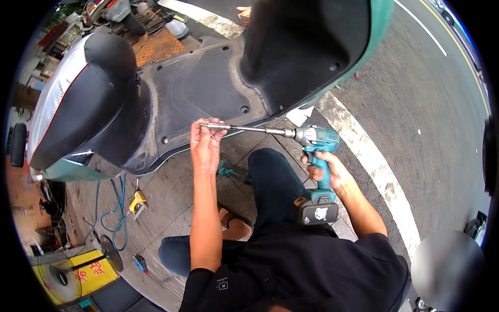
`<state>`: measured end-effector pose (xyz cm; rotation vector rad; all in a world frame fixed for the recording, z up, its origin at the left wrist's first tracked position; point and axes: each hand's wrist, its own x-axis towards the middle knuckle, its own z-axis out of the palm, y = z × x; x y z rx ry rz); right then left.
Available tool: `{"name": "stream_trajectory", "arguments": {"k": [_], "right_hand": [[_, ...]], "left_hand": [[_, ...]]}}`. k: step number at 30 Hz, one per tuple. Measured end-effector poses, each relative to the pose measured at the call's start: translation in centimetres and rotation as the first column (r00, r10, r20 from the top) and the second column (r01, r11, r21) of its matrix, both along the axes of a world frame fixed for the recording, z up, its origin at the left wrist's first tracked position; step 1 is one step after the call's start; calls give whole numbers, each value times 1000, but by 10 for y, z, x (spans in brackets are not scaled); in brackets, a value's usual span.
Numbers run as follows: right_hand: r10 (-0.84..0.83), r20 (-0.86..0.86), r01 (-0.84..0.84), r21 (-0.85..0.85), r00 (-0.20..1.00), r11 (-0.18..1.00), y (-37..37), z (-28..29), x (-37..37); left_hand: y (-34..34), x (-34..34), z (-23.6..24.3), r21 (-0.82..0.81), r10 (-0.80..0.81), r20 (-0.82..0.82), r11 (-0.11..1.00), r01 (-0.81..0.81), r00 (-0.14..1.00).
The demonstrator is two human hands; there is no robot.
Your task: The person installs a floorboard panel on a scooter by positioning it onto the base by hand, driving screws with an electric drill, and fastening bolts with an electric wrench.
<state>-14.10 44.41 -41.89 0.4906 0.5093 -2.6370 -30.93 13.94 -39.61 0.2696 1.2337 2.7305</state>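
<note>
My right hand (332, 169) is wrapped round the grip of a teal cordless impact wrench (323, 139), its black battery (318, 213) at the bottom. From its nose a long metal extension bar (252, 129) points left, with a silver socket (217, 126) at the tip. The fingers of my left hand (206, 149) are closed around that socket. Both hands are just above the near edge of a scooter's black floorboard (197, 88). Bolts or bolt holes, such as a round bolt recess (244, 109), show along the board.
The scooter's seat (104, 99) stands left, its leg shield (306, 47) ahead. On the paving lie a yellow power tool (138, 204), a blue hose (123, 223) and a blue-handled tool (140, 263). A fan (65, 275) is at lower left. White paper (300, 115) lies beside the floorboard.
</note>
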Motion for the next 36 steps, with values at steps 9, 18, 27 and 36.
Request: {"name": "stream_trajectory", "arguments": {"k": [9,18,27,36], "right_hand": [[-50,-281,207,566,958,798,11,74,-1],[328,-174,73,951,928,299,14,186,-48],[653,99,78,968,751,-237,-26,250,-123],[597,129,-24,983,792,-181,-34,250,-143]], "left_hand": [[7,-33,32,-833,-116,50,543,105,992],[37,-73,-8,-926,-299,-290,327,-188,909],[51,-70,5,-945,-427,-179,-177,-276,887],[55,-75,3,-925,-436,-150,-254,-282,887]]}}
